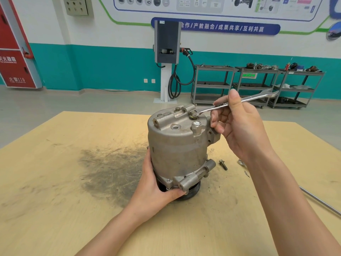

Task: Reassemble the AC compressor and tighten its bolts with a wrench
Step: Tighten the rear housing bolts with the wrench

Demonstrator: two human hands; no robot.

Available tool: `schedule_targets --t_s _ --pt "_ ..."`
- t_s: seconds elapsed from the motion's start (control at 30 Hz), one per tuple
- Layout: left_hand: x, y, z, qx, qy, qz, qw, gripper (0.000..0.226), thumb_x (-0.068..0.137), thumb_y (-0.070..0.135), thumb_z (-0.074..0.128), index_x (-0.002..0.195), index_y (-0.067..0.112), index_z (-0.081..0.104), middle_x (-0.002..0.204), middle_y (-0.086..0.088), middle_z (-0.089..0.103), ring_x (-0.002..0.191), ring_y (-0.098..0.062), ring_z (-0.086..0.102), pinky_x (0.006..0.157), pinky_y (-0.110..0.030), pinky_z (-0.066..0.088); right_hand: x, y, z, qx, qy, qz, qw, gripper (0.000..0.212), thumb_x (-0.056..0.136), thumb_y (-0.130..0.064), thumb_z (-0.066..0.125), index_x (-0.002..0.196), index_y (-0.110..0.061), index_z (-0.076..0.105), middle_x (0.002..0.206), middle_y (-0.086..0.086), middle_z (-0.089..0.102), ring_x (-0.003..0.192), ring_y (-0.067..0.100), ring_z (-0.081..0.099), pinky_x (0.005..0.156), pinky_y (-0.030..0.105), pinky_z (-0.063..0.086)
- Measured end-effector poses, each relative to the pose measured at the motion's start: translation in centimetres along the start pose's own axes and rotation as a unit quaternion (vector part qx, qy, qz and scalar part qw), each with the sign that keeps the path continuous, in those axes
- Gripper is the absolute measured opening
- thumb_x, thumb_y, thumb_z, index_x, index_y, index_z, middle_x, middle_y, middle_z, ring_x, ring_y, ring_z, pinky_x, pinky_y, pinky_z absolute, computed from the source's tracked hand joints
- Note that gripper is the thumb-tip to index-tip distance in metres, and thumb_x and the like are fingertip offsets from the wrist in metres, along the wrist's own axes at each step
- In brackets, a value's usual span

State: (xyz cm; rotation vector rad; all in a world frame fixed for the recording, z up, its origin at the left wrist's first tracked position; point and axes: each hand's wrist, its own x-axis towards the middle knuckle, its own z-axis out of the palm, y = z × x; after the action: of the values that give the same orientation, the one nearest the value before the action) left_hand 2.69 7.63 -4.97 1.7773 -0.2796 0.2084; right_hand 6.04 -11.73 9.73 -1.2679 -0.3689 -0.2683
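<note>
A grey metal AC compressor stands upright on the wooden table, its black pulley end down. My left hand grips its lower left side near the base. My right hand holds a silver combination wrench by the middle of its shaft, thumb on top. The wrench's ring end sits on a bolt on the compressor's top face, and its open end points up to the right. A larger hex plug stands beside that bolt.
A loose bolt lies on the table right of the compressor, with a small metal part partly hidden behind my right forearm. A metal rod lies along the table's right edge. Metal carts and a charging station stand by the far wall.
</note>
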Motion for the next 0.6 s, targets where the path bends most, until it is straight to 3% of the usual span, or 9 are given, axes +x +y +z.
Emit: schedule_targets --t_s 0.17,0.23,0.37,0.43,0.53,0.6 --pt "0.0 0.0 0.0 0.005 0.001 -0.001 1.000 0.129 0.053 0.054 0.086 0.150 0.043 0.003 0.148 0.025 0.033 0.131 0.016 0.034 0.099 0.001 0.032 -0.8 0.1 0.9 -0.163 0.018 -0.162 0.973 0.033 0.102 -0.037 0.042 0.082 -0.015 0.054 0.057 -0.002 0.059 0.053 0.014 0.056 0.045 0.020 0.039" --pt "0.1 0.1 0.0 0.005 0.001 -0.002 1.000 0.128 0.053 0.055 0.086 0.149 0.045 0.003 0.148 0.025 0.033 0.131 0.015 0.035 0.099 0.000 0.033 -1.2 0.0 1.3 -0.256 0.013 -0.238 0.937 0.031 0.097 -0.039 0.045 0.080 -0.015 0.054 0.056 -0.004 0.060 0.051 0.012 0.056 0.048 0.021 0.040" --pt "0.0 0.1 0.0 0.002 0.001 0.000 1.000 0.128 0.054 0.055 0.087 0.151 0.042 0.004 0.146 0.028 0.034 0.129 0.018 0.035 0.097 0.002 0.031 -1.6 -0.3 1.8 -0.396 0.017 -0.335 0.855 0.034 0.096 -0.038 0.046 0.082 -0.009 0.058 0.059 -0.001 0.061 0.052 0.011 0.055 0.052 0.035 0.045" --pt "-0.1 0.2 0.0 0.001 0.000 0.001 1.000 0.129 0.054 0.054 0.087 0.151 0.041 0.003 0.147 0.028 0.033 0.130 0.017 0.034 0.099 0.001 0.032 -1.7 -0.5 1.9 -0.370 0.025 -0.330 0.868 0.031 0.097 -0.037 0.045 0.085 -0.011 0.057 0.061 -0.001 0.061 0.053 0.011 0.057 0.051 0.036 0.045" --pt "-0.1 0.3 -0.1 0.001 -0.003 0.001 1.000 0.127 0.055 0.054 0.088 0.149 0.046 0.004 0.148 0.025 0.034 0.133 0.011 0.036 0.105 -0.009 0.034 -1.5 -0.9 1.5 -0.248 0.038 -0.254 0.934 0.029 0.102 -0.034 0.041 0.083 -0.016 0.054 0.061 -0.004 0.061 0.053 0.009 0.057 0.050 0.019 0.040" --pt "-0.1 0.4 0.0 0.001 -0.003 0.000 1.000 0.126 0.055 0.053 0.088 0.149 0.046 0.004 0.148 0.025 0.035 0.132 0.011 0.037 0.105 -0.009 0.035 -1.2 -1.1 1.0 -0.174 0.044 -0.187 0.966 0.033 0.105 -0.032 0.036 0.084 -0.015 0.056 0.060 -0.002 0.060 0.055 0.012 0.059 0.047 0.018 0.041"
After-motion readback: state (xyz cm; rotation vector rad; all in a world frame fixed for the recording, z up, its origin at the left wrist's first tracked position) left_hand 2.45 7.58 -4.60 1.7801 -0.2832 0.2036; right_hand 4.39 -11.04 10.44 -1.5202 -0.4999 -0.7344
